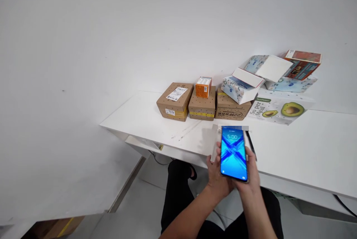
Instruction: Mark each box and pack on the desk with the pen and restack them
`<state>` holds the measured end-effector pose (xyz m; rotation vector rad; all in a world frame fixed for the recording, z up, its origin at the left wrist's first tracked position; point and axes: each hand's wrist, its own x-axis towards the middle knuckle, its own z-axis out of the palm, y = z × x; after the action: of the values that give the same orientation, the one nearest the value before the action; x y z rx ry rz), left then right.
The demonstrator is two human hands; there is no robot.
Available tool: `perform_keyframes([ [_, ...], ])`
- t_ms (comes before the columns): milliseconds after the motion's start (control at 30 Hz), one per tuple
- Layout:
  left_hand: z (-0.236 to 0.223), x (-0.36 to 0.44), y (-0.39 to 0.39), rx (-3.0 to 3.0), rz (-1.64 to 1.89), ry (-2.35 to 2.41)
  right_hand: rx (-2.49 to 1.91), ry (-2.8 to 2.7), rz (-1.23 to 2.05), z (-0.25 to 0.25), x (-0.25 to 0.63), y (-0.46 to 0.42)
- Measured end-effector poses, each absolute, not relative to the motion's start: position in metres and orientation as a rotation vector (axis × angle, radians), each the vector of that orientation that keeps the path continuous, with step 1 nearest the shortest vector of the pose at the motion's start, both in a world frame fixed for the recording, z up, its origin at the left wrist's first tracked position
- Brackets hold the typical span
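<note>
A smartphone (233, 157) with a lit blue screen reading 5:00 is held upright in front of me, above the table's front edge. My left hand (216, 175) grips its left side, fingers curled round the edge. Along the phone's right side, my right hand (253, 170) is closed on it too. A flat white box (214, 144) shows behind the phone, close to my left fingers; whether they touch it I cannot tell. Beyond the right side of the phone lies a thin black object (251, 144), partly hidden.
Brown cartons (174, 101) line the back of the white table (145, 116), one bearing a small orange box (203, 88). Right of them, patterned boxes (240, 88) and a red-brown box (304, 64) are piled on a white avocado-print box (281, 108). A wall stands behind.
</note>
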<state>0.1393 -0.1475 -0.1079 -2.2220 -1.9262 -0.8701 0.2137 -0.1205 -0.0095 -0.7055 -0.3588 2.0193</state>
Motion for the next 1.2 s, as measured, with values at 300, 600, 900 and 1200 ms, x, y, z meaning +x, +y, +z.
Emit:
perform_keyframes([
  [300, -0.087, 0.136, -0.154, -2.128, -1.067, -1.733, -1.954, -1.377, 0.314, -0.022, 0.333, -0.075],
  [600, -0.087, 0.135, -0.154, -2.114, -1.048, -1.712, -2.284, -1.859, 0.087, -0.061, 0.373, -0.048],
  [900, -0.083, 0.134, -0.153, -2.12, -1.049, -1.802, -1.841, -1.716, 0.165, -0.063, 0.341, -0.075],
  [1200, -0.01, 0.025, -0.114, -1.965, -1.146, -1.953, -1.211, -2.19, 0.328, -0.066, 0.247, -0.135],
])
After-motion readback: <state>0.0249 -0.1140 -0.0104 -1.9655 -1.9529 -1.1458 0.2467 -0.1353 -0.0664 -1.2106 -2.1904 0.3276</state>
